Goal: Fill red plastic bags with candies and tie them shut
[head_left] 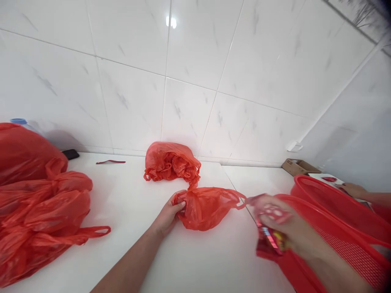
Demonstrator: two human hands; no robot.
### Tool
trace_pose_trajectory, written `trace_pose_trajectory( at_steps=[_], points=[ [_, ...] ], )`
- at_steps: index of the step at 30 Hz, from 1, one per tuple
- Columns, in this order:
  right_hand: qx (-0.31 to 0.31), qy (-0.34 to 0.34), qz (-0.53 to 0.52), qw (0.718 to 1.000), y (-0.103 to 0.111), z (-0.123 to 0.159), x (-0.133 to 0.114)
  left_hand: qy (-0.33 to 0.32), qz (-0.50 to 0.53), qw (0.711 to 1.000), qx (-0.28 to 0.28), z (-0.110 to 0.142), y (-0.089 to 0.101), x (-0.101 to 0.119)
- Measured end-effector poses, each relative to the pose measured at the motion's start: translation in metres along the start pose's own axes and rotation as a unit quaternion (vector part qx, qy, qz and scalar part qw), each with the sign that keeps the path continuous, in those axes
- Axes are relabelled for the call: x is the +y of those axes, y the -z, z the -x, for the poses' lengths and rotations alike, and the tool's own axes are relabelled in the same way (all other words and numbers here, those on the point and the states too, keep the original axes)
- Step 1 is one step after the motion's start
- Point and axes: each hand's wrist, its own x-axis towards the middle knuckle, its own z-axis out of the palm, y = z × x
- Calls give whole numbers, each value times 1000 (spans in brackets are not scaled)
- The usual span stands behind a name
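Far to the left of the gripping hand lay a heap of filled red plastic carrier bags (pixel 39 211), with a blue-capped clear bottle (pixel 18 121) and a flat black phone-like object (pixel 70 154) behind them and a thin red plastic strip (pixel 110 162) on the white tabletop (pixel 128 203). Just beyond the grip sat a crumpled bundle of empty red plastic bags (pixel 171 162).

The left hand (pixel 169 213) was pinched shut on the left rim of a thin, translucent red plastic carrier bag (pixel 206 206), which lay flat on the table between the two hands. To the right of that pinch the bag's loop handle (pixel 240 199) stretched toward the right hand (pixel 281 228). That hand was closed around a small shiny red packet with coloured print (pixel 270 238); motion blur hid whether it also touched the handle.

To do this step well, I judged, the left pinch had to take only one layer of film, so that the mouth could open rather than stay sealed, and the bag had to be anchored against the table while the packet was near it.

Right of the right hand stood two nested red plastic mesh baskets (pixel 351 244). Past them, another person's hand (pixel 354 189) rested by a small brown cardboard box (pixel 301 166).
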Motion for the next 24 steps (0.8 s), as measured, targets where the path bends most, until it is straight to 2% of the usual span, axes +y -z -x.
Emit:
trace_pose_trajectory(
  at_steps=[1,2,3,5,8,11,15,17,21,24],
  points=[
    [-62,-9,-56,996,-24,-4,3,3,0,1000,-4,0,1,0],
    [-78,-15,-112,991,-46,-10,10,5,1,1000,-7,0,2,-1],
    [-85,-44,-163,982,-65,-18,17,6,3,1000,-10,0,2,-1],
    [-60,-132,-274,951,-93,-36,35,7,7,1000,-14,-1,4,-1],
    [-32,-202,-326,923,-117,-62,57,9,15,1000,-21,-2,5,-2],
    [16,-216,-344,914,-130,-79,67,15,26,999,-28,-2,3,-1],
    [99,-173,-365,910,-140,-95,69,14,47,998,-43,-2,-1,4],
    [114,-147,-366,912,-140,-100,68,10,54,997,-49,-2,-2,8],
    [73,-142,-339,927,-123,-87,58,7,56,998,-42,-3,0,14],
    [16,-130,-302,944,-87,-46,43,20,44,998,-30,-3,1,14]
  ],
)
